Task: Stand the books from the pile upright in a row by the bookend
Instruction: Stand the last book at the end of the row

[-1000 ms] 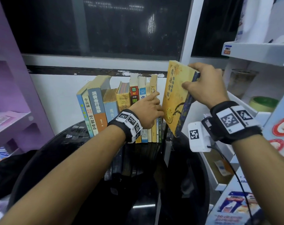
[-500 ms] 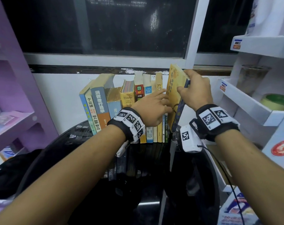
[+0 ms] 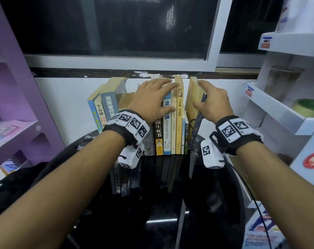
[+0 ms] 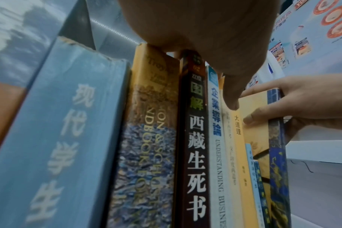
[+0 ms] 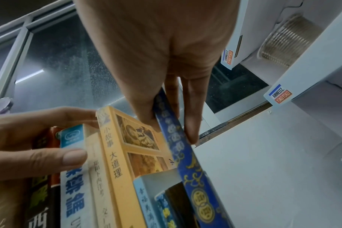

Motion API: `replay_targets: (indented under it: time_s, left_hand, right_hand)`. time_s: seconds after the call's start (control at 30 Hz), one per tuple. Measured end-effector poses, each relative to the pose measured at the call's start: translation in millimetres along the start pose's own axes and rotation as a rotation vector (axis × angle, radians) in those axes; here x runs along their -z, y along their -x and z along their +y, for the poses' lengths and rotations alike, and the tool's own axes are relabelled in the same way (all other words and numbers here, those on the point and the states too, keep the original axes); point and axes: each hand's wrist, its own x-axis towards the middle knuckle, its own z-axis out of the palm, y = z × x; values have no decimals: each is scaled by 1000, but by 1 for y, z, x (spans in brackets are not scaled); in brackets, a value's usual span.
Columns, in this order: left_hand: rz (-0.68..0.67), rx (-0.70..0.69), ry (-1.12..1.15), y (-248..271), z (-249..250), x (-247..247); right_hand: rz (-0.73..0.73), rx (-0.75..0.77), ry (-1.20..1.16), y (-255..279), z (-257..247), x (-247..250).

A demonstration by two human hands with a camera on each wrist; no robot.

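A row of upright books [image 3: 168,126] stands on a glossy black table [image 3: 152,203] against the white wall. My left hand [image 3: 168,96] lies across the tops of the middle books, fingers spread and fairly straight, thumb on a blue-and-white spine [image 5: 72,138]. My right hand [image 3: 206,97] grips the yellow book with a blue patterned spine [image 3: 193,99] near its top, at the row's right end. It stands almost upright, a narrow gap from the tall yellow book [image 3: 179,112]; short thin books [image 5: 146,200] sit in the gap. I cannot make out a bookend.
A purple shelf unit [image 3: 12,105] stands close on the left. White display shelves [image 3: 278,108] crowd the right side, right beside the row's end. A dark window [image 3: 134,24] runs above the books.
My right hand has swung the yellow book from a strong tilt to nearly upright at the row's end. My left hand has moved from the spines up onto the book tops.
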Motion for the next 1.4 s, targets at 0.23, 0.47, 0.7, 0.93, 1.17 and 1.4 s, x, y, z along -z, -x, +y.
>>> replay_targets:
  time_s: [0.23,0.47,0.7,0.93,1.17,1.4]
  left_hand:
    - [-20,25,108,-5,1,-2]
    - [-14,27,105,-6,1,-3]
    - [6,20,103,-6,-1,-7]
    - [-3,25,97,-5,-1,-5]
    - [-12,31,85,-4,0,-3]
    - [8,23,83,-4,-1,-6]
  right_hand:
    - [-107,82,71,-2,-1,1]
    - [-184,86,156,-6,-3,-3]
    - [-233,84,153,-11,-7,-10]
    - [-256,21,111,-10,-13,-10]
    - [-303,31,-17,-14,-7,-11]
    - [-308,40,-1,-20,-1,-18]
